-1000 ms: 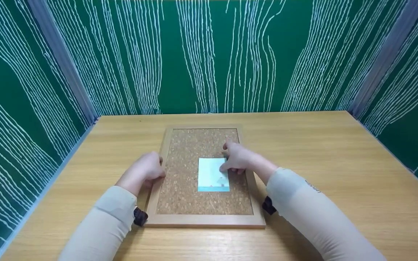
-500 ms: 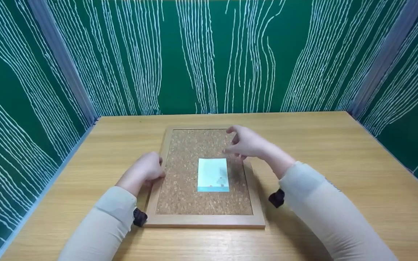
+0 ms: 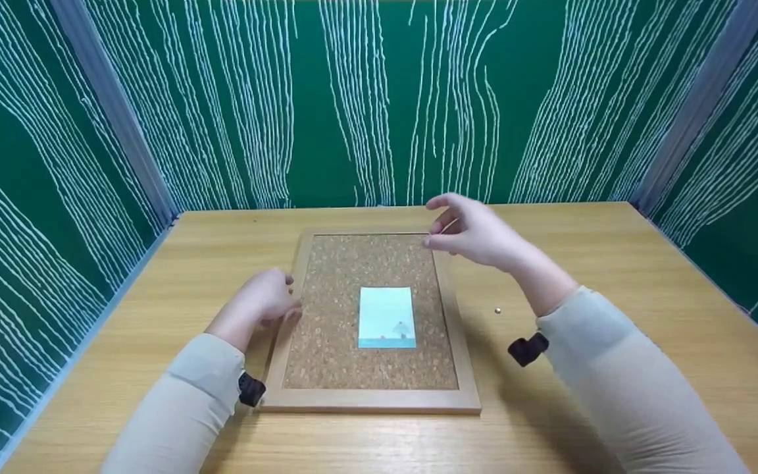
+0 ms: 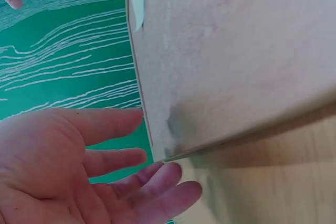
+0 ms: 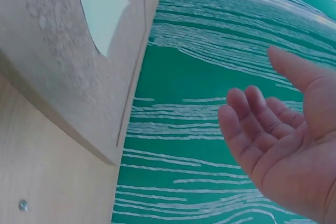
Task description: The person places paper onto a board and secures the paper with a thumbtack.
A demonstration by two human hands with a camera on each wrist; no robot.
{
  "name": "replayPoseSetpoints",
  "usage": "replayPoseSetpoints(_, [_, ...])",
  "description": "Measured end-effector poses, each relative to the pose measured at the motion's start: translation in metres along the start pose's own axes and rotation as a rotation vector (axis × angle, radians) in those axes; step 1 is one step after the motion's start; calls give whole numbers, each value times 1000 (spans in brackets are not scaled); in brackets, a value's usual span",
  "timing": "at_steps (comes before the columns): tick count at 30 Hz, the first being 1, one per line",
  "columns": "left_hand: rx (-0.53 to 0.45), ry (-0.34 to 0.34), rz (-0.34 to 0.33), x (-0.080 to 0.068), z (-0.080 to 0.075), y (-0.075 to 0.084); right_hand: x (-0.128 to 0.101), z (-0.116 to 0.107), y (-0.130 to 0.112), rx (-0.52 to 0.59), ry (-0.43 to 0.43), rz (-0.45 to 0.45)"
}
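Left hand (image 3: 262,303) rests loose-fingered against the corkboard (image 3: 346,342) edge, steadying it; right hand (image 3: 478,234) hovers above, fingers apart, empty.

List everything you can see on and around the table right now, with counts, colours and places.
Wood-framed rectangular cork board: one, tan cork with a pale wooden frame, flat on the middle of the table.
Pale blue rectangular paper card: one, light blue with a small picture near its lower edge, lying on the cork right of centre.
Small round metallic pin: one, brassy, on the table right of the board.
Light wooden table: one, yellowish wood.
Green wood-grain-patterned walls: dark green with white lines, around three sides.
Left hand: fingers relaxed, at the board's left frame edge.
Right hand: empty, fingers loose, raised over the board's top right corner.
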State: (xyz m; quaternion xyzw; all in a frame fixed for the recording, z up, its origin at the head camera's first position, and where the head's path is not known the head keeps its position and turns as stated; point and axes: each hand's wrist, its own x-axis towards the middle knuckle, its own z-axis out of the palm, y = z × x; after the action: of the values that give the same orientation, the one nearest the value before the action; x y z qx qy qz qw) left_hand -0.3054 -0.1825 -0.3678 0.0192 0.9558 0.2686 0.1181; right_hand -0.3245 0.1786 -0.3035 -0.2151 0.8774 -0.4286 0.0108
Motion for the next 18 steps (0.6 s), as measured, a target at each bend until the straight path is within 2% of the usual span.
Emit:
replayPoseSetpoints(4, [-28, 75, 54, 2, -4, 0, -5, -11, 4, 26, 48, -74])
replayPoseSetpoints(10, [-51, 207, 232, 5, -3, 6, -16, -27, 9, 6, 117, -145])
replayPoseSetpoints(13, [-42, 236, 308, 6, -1, 13, -20, -34, 13, -6, 157, -156])
replayPoseSetpoints(18, [-44, 235, 398, 7, 2, 24, -27, -44, 23, -13, 216, -157])
